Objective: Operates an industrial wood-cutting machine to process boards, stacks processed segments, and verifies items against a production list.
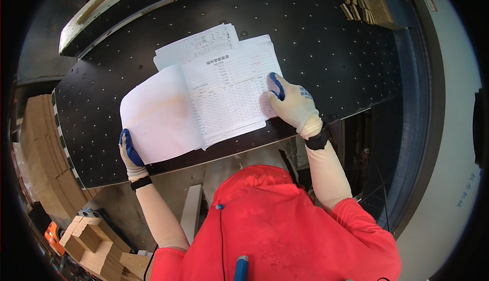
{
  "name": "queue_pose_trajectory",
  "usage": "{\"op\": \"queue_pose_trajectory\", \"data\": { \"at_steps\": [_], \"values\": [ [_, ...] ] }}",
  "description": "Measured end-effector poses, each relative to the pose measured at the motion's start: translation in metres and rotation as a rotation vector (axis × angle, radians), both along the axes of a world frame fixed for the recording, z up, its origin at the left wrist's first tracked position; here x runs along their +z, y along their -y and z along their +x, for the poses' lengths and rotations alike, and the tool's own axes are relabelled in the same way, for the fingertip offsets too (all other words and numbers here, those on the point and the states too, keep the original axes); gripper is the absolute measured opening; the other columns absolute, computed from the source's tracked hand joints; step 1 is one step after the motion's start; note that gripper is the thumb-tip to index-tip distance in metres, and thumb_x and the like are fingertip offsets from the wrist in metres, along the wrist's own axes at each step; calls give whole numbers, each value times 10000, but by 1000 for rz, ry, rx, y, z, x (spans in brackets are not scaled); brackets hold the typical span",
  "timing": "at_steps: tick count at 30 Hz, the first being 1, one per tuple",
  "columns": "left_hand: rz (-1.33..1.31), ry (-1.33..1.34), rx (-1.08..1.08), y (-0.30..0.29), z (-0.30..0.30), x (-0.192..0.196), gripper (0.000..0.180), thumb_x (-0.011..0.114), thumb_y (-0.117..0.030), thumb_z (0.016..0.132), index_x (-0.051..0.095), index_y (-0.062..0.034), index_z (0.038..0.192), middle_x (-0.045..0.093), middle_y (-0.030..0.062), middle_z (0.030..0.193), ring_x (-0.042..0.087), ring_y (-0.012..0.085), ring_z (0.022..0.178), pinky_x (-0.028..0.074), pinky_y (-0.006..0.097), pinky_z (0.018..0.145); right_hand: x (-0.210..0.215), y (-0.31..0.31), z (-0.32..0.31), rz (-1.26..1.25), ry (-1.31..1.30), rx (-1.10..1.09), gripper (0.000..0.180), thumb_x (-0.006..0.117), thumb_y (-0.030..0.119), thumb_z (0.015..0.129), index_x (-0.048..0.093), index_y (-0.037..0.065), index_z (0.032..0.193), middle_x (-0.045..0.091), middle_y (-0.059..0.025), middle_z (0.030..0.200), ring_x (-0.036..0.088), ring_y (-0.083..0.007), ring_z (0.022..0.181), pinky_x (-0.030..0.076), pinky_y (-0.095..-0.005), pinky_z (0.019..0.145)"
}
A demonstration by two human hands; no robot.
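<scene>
Currently: stapled paper sheaf [224, 95] at near edge of black perforated worktop [331, 41]. Left hand [131, 153] pinches turned page's [158, 115] corner; right hand [293, 105] flat, fingers spread, pinning printed sheet. Likely light, floppy, tearable; grip corners.

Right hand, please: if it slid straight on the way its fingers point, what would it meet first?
The right hand points up and left across the printed sheet, so it would probably run over that page to the fold with the turned page.

bare black table [326, 41] right of papers [214, 92]; wood strips [367, 6] crowd far corner
</scene>
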State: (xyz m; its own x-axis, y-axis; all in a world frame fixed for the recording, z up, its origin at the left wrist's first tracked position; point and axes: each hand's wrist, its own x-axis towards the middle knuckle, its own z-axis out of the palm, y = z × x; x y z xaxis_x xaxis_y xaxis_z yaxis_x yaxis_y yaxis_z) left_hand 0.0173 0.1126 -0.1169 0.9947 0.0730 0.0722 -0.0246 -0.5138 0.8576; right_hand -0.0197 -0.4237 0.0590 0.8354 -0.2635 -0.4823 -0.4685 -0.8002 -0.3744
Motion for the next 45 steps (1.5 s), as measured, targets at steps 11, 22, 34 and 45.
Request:
{"op": "queue_pose_trajectory", "data": {
  "at_steps": [11,22,34,45],
  "values": [
    [-35,-107,2,5,8,13,334,478,-128,1085,609,55,1332,659,165,1296,633,240,1167,501,362,1052,-21,26,-45,-56,91,-125,564,593,366,912,599,61,1386,711,-267,1110,686,-440,1030,547,-503,911],
    [-205,-175,26,4,9,6,319,548,-50,1043,601,57,1339,649,211,1321,637,320,1226,504,400,1078,-14,15,-44,32,94,-117,457,588,328,905,633,85,1289,715,-259,1076,674,-457,1007,539,-520,888],
    [220,322,-50,13,-15,28,351,606,-121,1038,588,44,1347,656,190,1306,657,281,1185,520,375,1054,-22,25,-48,163,146,-14,404,601,282,910,654,89,1261,722,-231,1106,670,-441,1035,535,-490,897],
    [-668,-233,-59,148,-17,116,421,686,-232,1015,600,77,1287,685,31,1100,619,97,984,499,262,924,17,25,-36,253,337,-114,403,619,218,918,677,0,1252,738,-224,1110,710,-378,1035,546,-405,913]
  ]
}}
